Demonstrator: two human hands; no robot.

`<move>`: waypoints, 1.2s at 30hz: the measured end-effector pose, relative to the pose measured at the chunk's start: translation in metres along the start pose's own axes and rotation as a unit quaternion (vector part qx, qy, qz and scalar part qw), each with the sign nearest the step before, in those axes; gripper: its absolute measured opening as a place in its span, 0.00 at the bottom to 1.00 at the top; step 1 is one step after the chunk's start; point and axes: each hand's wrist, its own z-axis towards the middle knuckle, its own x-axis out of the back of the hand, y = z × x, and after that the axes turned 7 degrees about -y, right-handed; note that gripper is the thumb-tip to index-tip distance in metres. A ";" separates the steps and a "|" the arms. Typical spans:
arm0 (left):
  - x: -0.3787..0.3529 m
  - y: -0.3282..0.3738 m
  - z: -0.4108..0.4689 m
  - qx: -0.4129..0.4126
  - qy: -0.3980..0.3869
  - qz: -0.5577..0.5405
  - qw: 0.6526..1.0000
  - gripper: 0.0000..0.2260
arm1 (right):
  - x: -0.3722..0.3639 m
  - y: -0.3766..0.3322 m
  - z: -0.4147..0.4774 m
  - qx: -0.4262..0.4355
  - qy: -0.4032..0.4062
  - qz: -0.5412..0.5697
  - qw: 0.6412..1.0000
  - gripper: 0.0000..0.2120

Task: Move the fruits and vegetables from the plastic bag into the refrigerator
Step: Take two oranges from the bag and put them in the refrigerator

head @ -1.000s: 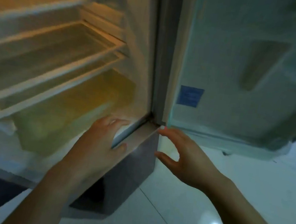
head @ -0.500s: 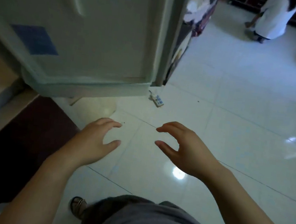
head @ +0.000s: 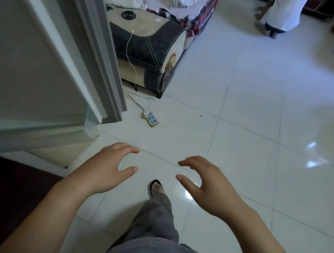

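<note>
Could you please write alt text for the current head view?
The left hand and right hand hover empty, fingers loosely curled, above a white tiled floor. The open refrigerator door stands at left, with a power strip and sofa beyond.

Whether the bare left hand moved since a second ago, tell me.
Yes. Left hand quit the refrigerator sill; now over white floor tiles beside the white refrigerator door.

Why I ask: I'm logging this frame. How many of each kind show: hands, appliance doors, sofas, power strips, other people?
Hands: 2, left hand and right hand, both empty
Refrigerator door: 1
Sofa: 1
Power strip: 1
Other person, in the background: 1
Total: 6
</note>
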 end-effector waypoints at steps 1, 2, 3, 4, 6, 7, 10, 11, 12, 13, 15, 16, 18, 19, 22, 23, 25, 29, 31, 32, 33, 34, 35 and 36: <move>0.004 0.003 0.018 0.002 0.007 -0.001 1.000 0.20 | 0.010 0.006 0.014 0.001 -0.008 -0.004 1.000 0.17; 0.008 0.007 0.038 -0.001 0.008 0.000 1.000 0.20 | 0.022 0.013 0.029 0.000 -0.009 -0.009 1.000 0.18; 0.014 0.015 0.060 -0.005 0.003 -0.001 1.000 0.20 | 0.037 0.018 0.043 -0.004 -0.007 -0.016 1.000 0.18; 0.020 0.023 0.079 -0.011 -0.006 -0.001 1.000 0.20 | 0.052 0.024 0.056 -0.011 -0.006 -0.023 1.000 0.18; 0.040 0.041 0.121 -0.026 -0.012 -0.006 1.000 0.20 | 0.087 0.034 0.085 -0.017 0.000 -0.030 0.999 0.18; 0.047 0.050 0.133 -0.035 -0.013 -0.010 0.999 0.20 | 0.098 0.036 0.093 -0.017 0.007 -0.034 0.999 0.18; 0.079 0.064 0.176 -0.043 0.013 -0.009 0.999 0.20 | 0.133 0.043 0.139 -0.002 0.023 -0.041 0.999 0.18; 0.089 0.064 0.185 -0.040 0.020 -0.003 0.999 0.20 | 0.140 0.042 0.156 0.007 0.024 -0.043 0.999 0.19; 0.099 0.062 0.192 -0.032 0.025 0.003 0.999 0.20 | 0.146 0.041 0.173 0.018 0.023 -0.041 0.999 0.19; 0.108 0.059 0.197 -0.020 0.031 0.007 0.999 0.20 | 0.149 0.039 0.190 0.034 0.019 -0.038 0.999 0.19; 0.125 0.051 0.204 0.015 0.046 0.016 0.999 0.21 | 0.153 0.034 0.224 0.070 0.004 -0.033 0.997 0.19; 0.132 0.047 0.206 0.033 0.056 0.018 0.998 0.21 | 0.154 0.031 0.241 0.088 -0.010 -0.033 0.996 0.19; 0.145 0.041 0.212 0.068 0.084 0.012 0.994 0.21 | 0.158 0.023 0.277 0.124 -0.041 -0.036 0.991 0.19; 0.150 0.038 0.217 0.084 0.099 0.001 0.992 0.21 | 0.161 0.020 0.296 0.142 -0.057 -0.041 0.987 0.20; 0.163 0.031 0.241 0.118 0.131 -0.044 0.983 0.20 | 0.173 0.013 0.352 0.191 -0.101 -0.048 0.975 0.20; 0.168 0.029 0.252 0.130 0.139 -0.057 0.980 0.20 | 0.179 0.011 0.371 0.207 -0.113 -0.051 0.970 0.20; 0.182 0.024 0.279 0.158 0.157 -0.075 0.972 0.21 | 0.192 0.011 0.410 0.240 -0.136 -0.058 0.959 0.20; 0.222 0.016 0.330 0.208 0.190 -0.107 0.954 0.21 | 0.236 0.006 0.486 0.283 -0.181 -0.052 0.940 0.19; 0.241 0.012 0.353 0.221 0.204 -0.116 0.947 0.21 | 0.258 0.005 0.523 0.298 -0.180 -0.047 0.936 0.18; 0.250 0.010 0.364 0.229 0.213 -0.117 0.943 0.21 | 0.267 0.005 0.540 0.304 -0.179 -0.048 0.934 0.18; 0.258 0.008 0.375 0.237 0.221 -0.117 0.939 0.21 | 0.275 0.004 0.556 0.308 -0.181 -0.050 0.933 0.18; 0.265 0.006 0.385 0.245 0.229 -0.119 0.935 0.21 | 0.280 0.004 0.571 0.312 -0.186 -0.053 0.930 0.18; 0.271 0.004 0.392 0.253 0.237 -0.123 0.930 0.21 | 0.283 0.004 0.584 0.313 -0.195 -0.056 0.928 0.17; 0.274 0.001 0.397 0.262 0.245 -0.132 0.924 0.21 | 0.283 0.003 0.595 0.312 -0.208 -0.061 0.925 0.17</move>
